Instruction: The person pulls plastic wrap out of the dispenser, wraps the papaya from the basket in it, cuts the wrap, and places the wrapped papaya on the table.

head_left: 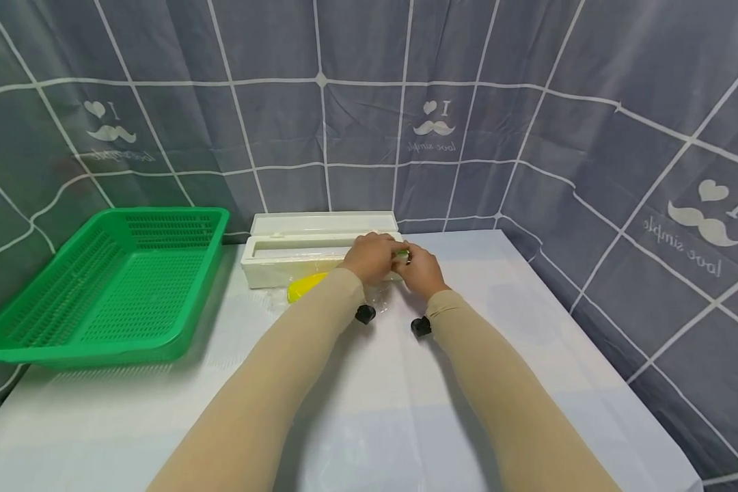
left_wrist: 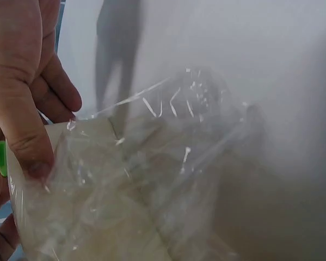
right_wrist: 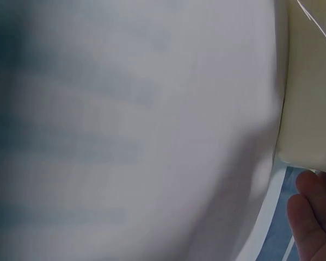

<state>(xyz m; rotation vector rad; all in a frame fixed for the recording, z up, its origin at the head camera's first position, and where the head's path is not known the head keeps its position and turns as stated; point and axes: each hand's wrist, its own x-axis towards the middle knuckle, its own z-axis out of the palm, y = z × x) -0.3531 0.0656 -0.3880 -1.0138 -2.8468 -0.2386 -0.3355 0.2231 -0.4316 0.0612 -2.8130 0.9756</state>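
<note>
A white cling film box [head_left: 292, 273] stands at the table's back with its lid [head_left: 322, 223] raised. Clear cling film [left_wrist: 168, 136] drapes down its front in crinkled folds. My left hand [head_left: 372, 258] is at the box's right end, its thumb [left_wrist: 29, 147] pressing the film at the top edge, fingers bent behind. My right hand [head_left: 422, 271] meets it there, fingertips around a small green slider [head_left: 401, 255]. Its lower fingers [right_wrist: 315, 212] curl beside the box end. A shiny yellow object [head_left: 304, 285] lies before the box, partly hidden by my left forearm.
A green plastic basket [head_left: 199, 290] with slotted walls stands on the left side of the white-covered table [head_left: 375, 424]. Grey checked curtains [head_left: 363, 123] rise close behind the box and along the right edge.
</note>
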